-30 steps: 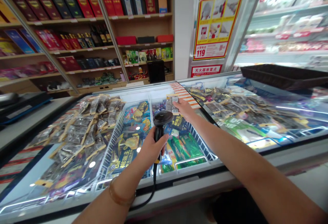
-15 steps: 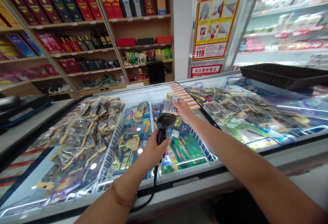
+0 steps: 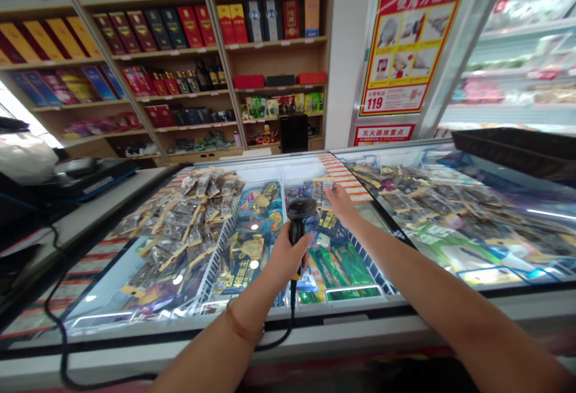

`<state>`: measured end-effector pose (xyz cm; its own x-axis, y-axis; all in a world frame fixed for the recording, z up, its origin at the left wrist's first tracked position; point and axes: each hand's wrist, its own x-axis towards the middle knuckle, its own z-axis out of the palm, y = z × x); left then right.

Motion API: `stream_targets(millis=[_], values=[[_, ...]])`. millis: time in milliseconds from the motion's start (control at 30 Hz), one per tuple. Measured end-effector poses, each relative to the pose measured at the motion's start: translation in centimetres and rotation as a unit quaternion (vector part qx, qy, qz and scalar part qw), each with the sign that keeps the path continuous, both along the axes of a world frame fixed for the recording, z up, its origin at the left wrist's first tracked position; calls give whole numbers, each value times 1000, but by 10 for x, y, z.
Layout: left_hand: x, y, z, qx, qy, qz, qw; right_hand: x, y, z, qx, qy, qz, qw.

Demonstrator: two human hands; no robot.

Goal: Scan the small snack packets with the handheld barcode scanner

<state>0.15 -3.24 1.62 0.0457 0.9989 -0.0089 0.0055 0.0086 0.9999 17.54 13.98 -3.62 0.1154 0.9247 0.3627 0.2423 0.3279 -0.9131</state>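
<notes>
My left hand point(image 3: 289, 253) is closed round the handle of a black barcode scanner point(image 3: 301, 208), with its cable hanging down over the front edge of the freezer. Just past the scanner's head, my right hand point(image 3: 341, 199) grips a small clear packet point(image 3: 322, 193) by its right side; dark contents show through it. The scanner head points toward the packet, and a gap lies between them. Both hands are above the chest freezer's glass top. Beneath lie blue snack bags point(image 3: 245, 255) and green packages point(image 3: 344, 270) in white wire baskets.
Similar small packets point(image 3: 191, 210) lie piled on the glass to the left. More packets point(image 3: 418, 192) cover the right side, near a black tray point(image 3: 513, 150). A scanner cable point(image 3: 58, 321) loops at lower left. Shelves of boxes point(image 3: 162, 27) stand behind.
The view has shifted left, so the scene sits further right. My right hand has lowered the packet slightly, and both hands keep their hold.
</notes>
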Motion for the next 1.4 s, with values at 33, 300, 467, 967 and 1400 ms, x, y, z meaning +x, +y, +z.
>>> stream_targets(millis=[33,300,467,967,1400], values=[[-4,0,5,1,-14,20,1000,-2,-1,0,-8,-4,-1,1000],[-80,-18,43,19,-98,131,986,-53,2,37,-95,65,164,980],[-130,-41,34,4,-109,200,974,-144,12,80,-53,48,249,966],[-193,-70,31,-2,-130,274,953,-330,29,104,-5,-119,135,984],[-95,-18,32,-17,-123,155,980,-120,50,46,35,-136,21,990]])
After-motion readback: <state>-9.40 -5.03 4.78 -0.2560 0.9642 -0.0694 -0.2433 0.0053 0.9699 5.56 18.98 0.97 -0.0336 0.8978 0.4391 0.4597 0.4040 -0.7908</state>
